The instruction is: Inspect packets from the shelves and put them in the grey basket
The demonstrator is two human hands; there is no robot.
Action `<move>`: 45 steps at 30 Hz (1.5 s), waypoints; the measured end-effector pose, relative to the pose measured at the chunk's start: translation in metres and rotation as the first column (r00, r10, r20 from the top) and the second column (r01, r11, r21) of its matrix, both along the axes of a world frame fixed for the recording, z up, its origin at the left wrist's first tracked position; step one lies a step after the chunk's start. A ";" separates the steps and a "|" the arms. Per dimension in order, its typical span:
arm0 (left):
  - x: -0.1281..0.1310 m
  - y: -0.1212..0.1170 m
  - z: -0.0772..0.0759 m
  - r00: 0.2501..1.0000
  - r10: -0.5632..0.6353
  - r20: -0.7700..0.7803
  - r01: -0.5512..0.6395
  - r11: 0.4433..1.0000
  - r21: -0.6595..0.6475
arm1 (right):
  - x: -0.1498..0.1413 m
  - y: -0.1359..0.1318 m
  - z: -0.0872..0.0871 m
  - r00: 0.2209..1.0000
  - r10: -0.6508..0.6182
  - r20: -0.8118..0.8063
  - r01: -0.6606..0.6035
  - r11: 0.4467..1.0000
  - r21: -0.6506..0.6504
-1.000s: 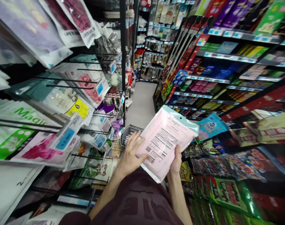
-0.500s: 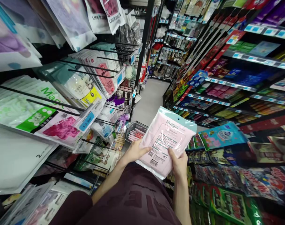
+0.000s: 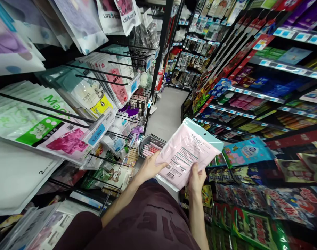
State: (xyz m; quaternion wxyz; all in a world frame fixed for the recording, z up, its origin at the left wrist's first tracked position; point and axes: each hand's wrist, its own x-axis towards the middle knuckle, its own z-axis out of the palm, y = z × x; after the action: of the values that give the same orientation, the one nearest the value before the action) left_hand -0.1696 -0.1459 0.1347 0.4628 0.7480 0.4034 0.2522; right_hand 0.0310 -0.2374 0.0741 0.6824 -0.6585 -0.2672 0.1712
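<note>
A flat plastic packet (image 3: 183, 152), pink with a pale teal top band and the word "Magic", is held in front of my body. Printed text and a barcode face up toward me. My left hand (image 3: 153, 166) grips its lower left edge, thumb on top and the other fingers beneath. On the lower right edge, my right hand (image 3: 197, 177) pinches the packet with the thumb over the front. The packet tilts, its top end pointing up and to the right. Beyond my left hand, a grey basket (image 3: 144, 141) holds several pink packets.
To the left, hooks carry packaged goods, among them a green-and-white packet (image 3: 41, 121) and a blue price tag (image 3: 96, 134). Shelves with price strips (image 3: 256, 94) line the right side, with a blue packet (image 3: 248, 151) jutting out. The grey aisle floor (image 3: 171, 104) runs ahead.
The packet has turned slightly clockwise, its top shifting to the right. My right thumb has slid a little along its edge. Both hands still hold it.
</note>
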 end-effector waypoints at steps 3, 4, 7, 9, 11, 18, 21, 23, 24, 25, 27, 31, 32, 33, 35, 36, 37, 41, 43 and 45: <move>0.001 -0.004 0.002 0.995 -0.099 -0.024 0.099 0.995 -0.008 | 0.013 -0.002 0.000 0.992 -0.121 -0.029 0.122 0.992 0.039; 0.001 -0.005 0.003 0.990 -0.137 -0.042 0.136 0.991 -0.016 | 0.017 -0.003 0.002 0.990 -0.138 -0.041 0.140 0.989 0.041; 0.002 -0.008 0.004 0.965 -0.229 -0.126 0.227 0.973 -0.027 | 0.022 -0.006 0.010 0.974 -0.207 -0.092 0.213 0.975 0.063; 0.002 -0.008 0.003 0.948 -0.268 -0.173 0.271 0.963 -0.009 | 0.021 -0.006 0.014 0.958 -0.257 -0.131 0.268 0.960 0.077; 0.002 -0.007 0.002 0.937 -0.290 -0.195 0.298 0.954 0.013 | 0.018 -0.005 0.016 0.941 -0.295 -0.164 0.309 0.948 0.069; 0.000 -0.004 -0.001 0.918 -0.320 -0.236 0.333 0.943 0.015 | 0.016 0.000 0.015 0.908 -0.394 -0.145 0.403 0.914 0.042; 0.002 -0.008 -0.003 0.919 -0.341 -0.200 0.345 0.939 -0.016 | 0.018 0.001 0.014 0.906 -0.402 -0.134 0.413 0.908 0.067; 0.005 -0.009 -0.007 0.942 -0.319 -0.104 0.322 0.946 0.020 | 0.019 0.002 0.012 0.908 -0.395 -0.143 0.408 0.909 0.080; 0.006 -0.009 -0.009 0.953 -0.299 -0.041 0.301 0.951 0.064 | 0.018 0.003 0.010 0.909 -0.388 -0.154 0.404 0.910 0.092; 0.007 -0.008 -0.012 0.960 -0.280 0.018 0.276 0.953 0.123 | 0.018 0.004 0.008 0.909 -0.379 -0.175 0.400 0.911 0.104; 0.008 -0.004 -0.016 0.963 -0.254 0.089 0.224 0.939 0.260 | 0.015 0.007 0.004 0.903 -0.360 -0.235 0.394 0.912 0.117; 0.005 0.003 -0.021 0.967 -0.257 0.001 0.227 0.857 0.462 | 0.007 0.012 0.006 0.906 -0.270 -0.325 0.324 0.938 0.124; 0.004 0.004 -0.022 0.962 -0.268 -0.046 0.256 0.834 0.489 | 0.004 0.013 0.009 0.918 -0.219 -0.332 0.278 0.950 0.142; 0.004 0.004 -0.022 0.955 -0.280 -0.094 0.288 0.810 0.511 | 0.001 0.014 0.013 0.929 -0.163 -0.332 0.228 0.959 0.167; 0.004 0.002 -0.021 0.940 -0.291 -0.177 0.340 0.767 0.545 | -0.006 0.014 0.021 0.947 -0.051 -0.318 0.124 0.969 0.214; 0.004 0.002 -0.021 0.937 -0.283 -0.204 0.349 0.751 0.561 | -0.009 0.014 0.026 0.952 -0.006 -0.307 0.080 0.970 0.229; 0.004 0.002 -0.021 0.938 -0.268 -0.222 0.348 0.740 0.576 | -0.013 0.014 0.030 0.954 0.033 -0.298 0.040 0.971 0.236; -0.001 0.005 -0.020 0.960 -0.211 -0.186 0.281 0.740 0.611 | -0.023 0.012 0.042 0.951 0.135 -0.277 -0.070 0.970 0.234; -0.003 0.007 -0.021 0.971 -0.223 -0.082 0.226 0.765 0.603 | -0.023 0.010 0.041 0.948 0.168 -0.269 -0.099 0.962 0.253; -0.003 0.007 -0.026 0.972 -0.206 0.110 0.115 0.832 0.544 | -0.018 0.009 0.037 0.927 0.241 -0.287 -0.165 0.950 0.265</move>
State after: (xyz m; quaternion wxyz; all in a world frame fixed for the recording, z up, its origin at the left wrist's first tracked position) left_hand -0.1722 -0.1391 0.1087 0.2877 0.8550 0.2137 0.3748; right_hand 0.0131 -0.2281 0.1112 0.7682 -0.5050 -0.2402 0.3116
